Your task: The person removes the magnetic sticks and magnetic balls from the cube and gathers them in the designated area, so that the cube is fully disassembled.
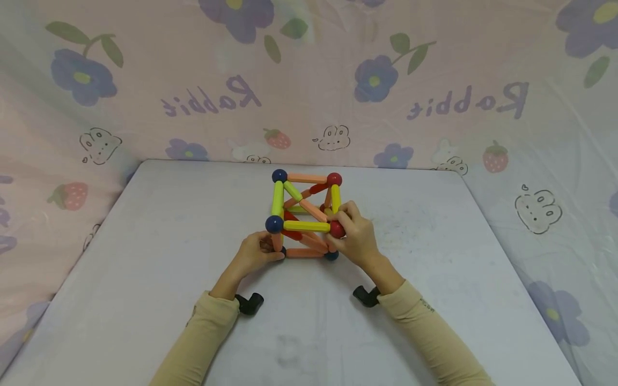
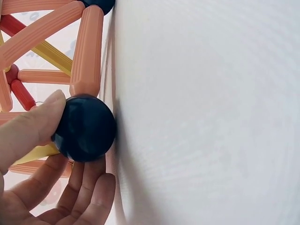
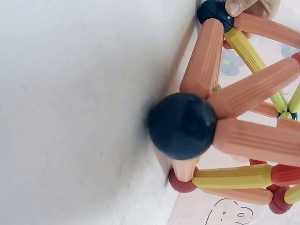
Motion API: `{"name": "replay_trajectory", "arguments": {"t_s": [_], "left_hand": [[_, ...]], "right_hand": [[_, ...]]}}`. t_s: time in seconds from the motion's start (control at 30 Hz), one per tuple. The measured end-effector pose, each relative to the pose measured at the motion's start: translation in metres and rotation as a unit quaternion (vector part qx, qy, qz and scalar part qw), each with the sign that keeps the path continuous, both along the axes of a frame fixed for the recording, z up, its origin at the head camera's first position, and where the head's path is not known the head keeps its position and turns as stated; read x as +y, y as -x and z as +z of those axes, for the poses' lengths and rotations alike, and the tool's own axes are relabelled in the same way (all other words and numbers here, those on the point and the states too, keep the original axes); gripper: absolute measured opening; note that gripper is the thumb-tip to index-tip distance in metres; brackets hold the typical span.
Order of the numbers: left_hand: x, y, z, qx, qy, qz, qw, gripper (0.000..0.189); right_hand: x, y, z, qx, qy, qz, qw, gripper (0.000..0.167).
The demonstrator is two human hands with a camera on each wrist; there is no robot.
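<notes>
A cube-shaped frame of toy building rods [image 1: 306,227] and balls stands on the white table, with diagonal rods across its faces. My left hand [image 1: 252,251] is at its lower front left corner. There the thumb and fingers pinch a dark blue ball [image 2: 84,129], joined to an orange rod [image 2: 88,49]. At the upper front right corner, my right hand [image 1: 356,236] grips a red ball [image 1: 338,229] where a yellow rod ends. Below that hand, another dark blue ball [image 3: 183,125] joins several orange rods. The right wrist view does not show the right hand.
The white table [image 1: 415,332] stretches out on all sides of the frame. Behind it hangs a pale curtain [image 1: 299,69] printed with flowers and rabbits. Black curved pieces [image 1: 250,304] sit at both wrists by the sleeve cuffs.
</notes>
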State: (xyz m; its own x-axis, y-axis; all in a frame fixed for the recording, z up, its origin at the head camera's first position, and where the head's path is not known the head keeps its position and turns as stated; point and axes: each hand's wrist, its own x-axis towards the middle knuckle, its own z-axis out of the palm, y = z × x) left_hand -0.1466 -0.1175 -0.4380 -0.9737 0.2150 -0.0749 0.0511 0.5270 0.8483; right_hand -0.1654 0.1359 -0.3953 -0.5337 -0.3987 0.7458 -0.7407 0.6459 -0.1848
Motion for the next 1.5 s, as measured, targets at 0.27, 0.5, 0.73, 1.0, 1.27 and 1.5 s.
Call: {"name": "replay_trajectory", "arguments": {"t_s": [0.27,0.5,0.73,1.0,1.27,1.5], "left_hand": [[0.0,0.0,0.0,0.005,0.003,-0.003,1.0,0.036],[0.0,-0.001,0.001,0.003,-0.003,0.0,1.0,0.035],[0.0,-0.001,0.001,-0.002,-0.001,0.0,1.0,0.036],[0.0,-0.001,0.001,-0.004,0.0,0.001,1.0,0.038],[0.0,-0.002,0.001,-0.008,-0.002,0.003,1.0,0.038],[0.002,-0.003,0.003,-0.014,-0.002,0.01,0.9998,0.037]], "right_hand": [[0.0,-0.003,0.001,-0.02,-0.001,-0.002,0.9998,0.031],[0.001,-0.008,0.003,-0.055,0.012,0.004,0.9984,0.029],[0.002,-0.013,0.005,-0.066,0.033,0.025,0.997,0.028],[0.0,-0.011,0.002,-0.053,0.031,0.023,0.9979,0.031],[-0.001,-0.008,-0.001,-0.043,0.029,0.026,0.9983,0.033],[-0.004,-0.012,-0.001,-0.049,0.027,0.028,0.998,0.034]]}}
